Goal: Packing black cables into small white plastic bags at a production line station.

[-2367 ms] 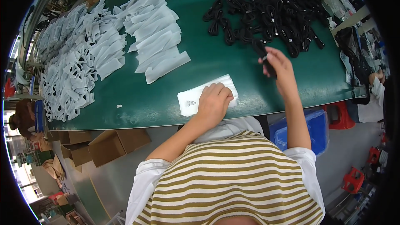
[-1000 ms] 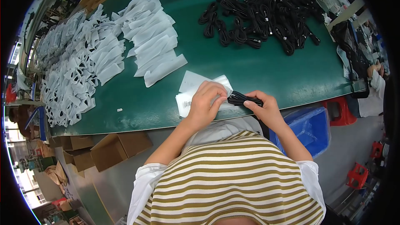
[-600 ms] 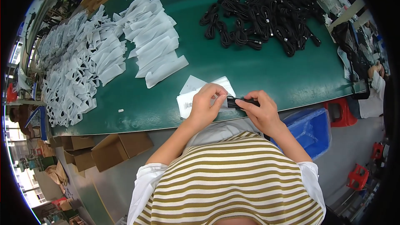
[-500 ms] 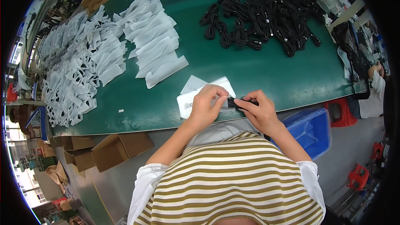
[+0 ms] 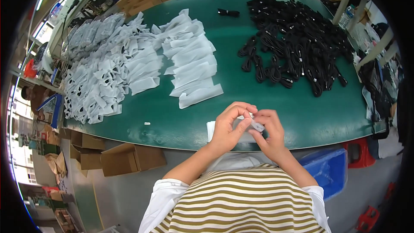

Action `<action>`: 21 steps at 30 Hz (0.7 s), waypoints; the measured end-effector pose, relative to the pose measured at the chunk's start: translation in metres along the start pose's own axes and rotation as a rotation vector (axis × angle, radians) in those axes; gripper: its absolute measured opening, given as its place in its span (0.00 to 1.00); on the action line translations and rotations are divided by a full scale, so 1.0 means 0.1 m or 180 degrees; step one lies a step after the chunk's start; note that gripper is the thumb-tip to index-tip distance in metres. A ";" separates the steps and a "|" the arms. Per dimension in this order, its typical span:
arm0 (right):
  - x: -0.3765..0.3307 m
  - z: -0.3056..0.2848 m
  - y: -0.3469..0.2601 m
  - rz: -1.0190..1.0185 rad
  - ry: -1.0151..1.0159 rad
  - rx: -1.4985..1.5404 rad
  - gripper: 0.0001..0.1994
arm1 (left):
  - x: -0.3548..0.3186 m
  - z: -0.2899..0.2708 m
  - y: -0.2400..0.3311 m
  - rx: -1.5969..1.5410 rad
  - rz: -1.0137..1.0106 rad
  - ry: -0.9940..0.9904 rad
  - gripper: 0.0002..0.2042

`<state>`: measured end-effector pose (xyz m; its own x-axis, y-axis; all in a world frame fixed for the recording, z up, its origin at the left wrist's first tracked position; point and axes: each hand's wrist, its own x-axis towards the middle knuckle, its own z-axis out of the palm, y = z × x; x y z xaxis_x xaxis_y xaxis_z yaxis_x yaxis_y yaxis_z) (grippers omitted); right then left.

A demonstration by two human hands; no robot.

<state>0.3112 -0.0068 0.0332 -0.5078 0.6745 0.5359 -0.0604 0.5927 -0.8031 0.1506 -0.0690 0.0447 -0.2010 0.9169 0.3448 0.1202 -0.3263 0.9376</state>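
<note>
My left hand [image 5: 230, 126] and my right hand [image 5: 269, 130] meet at the near edge of the green table [image 5: 172, 116]. Together they grip a small white pouch [image 5: 254, 125], whose end shows between my fingers. The black coiled cable seen earlier is hidden inside it or behind my fingers. More flat white pouches [image 5: 210, 129] lie under my left hand. A heap of black coiled cables [image 5: 297, 43] covers the far right of the table.
Empty white pouches [image 5: 192, 60] lie in a stack at the middle. Filled pouches [image 5: 103, 77] spread over the left side. One black cable [image 5: 227, 12] lies alone at the far edge. Cardboard boxes [image 5: 129, 159] and a blue bin [image 5: 330, 168] sit below the table.
My right hand took a black cable from the heap and brought it to my left hand at the near edge. The cable has gone out of sight in the pouch between my fingers.
</note>
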 end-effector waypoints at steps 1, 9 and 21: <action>0.04 0.04 0.01 -0.0326 -0.0200 -0.0405 0.08 | 0.01 -0.02 0.01 -0.0077 0.0032 -0.0019 0.07; 0.39 0.29 0.21 0.0875 -0.0558 0.1184 0.08 | -0.07 -0.58 0.09 0.2404 -0.0655 -0.0593 0.18; 1.97 1.14 0.94 -0.1287 -0.0627 -0.1394 0.24 | 0.21 -1.41 -0.43 0.4340 0.0093 -0.0649 0.52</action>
<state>0.1071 0.1318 0.0331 -0.6698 0.2900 0.6835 0.0556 0.9376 -0.3433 0.0041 -0.0684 0.0174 -0.0516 0.9694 0.2399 0.9942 0.0271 0.1042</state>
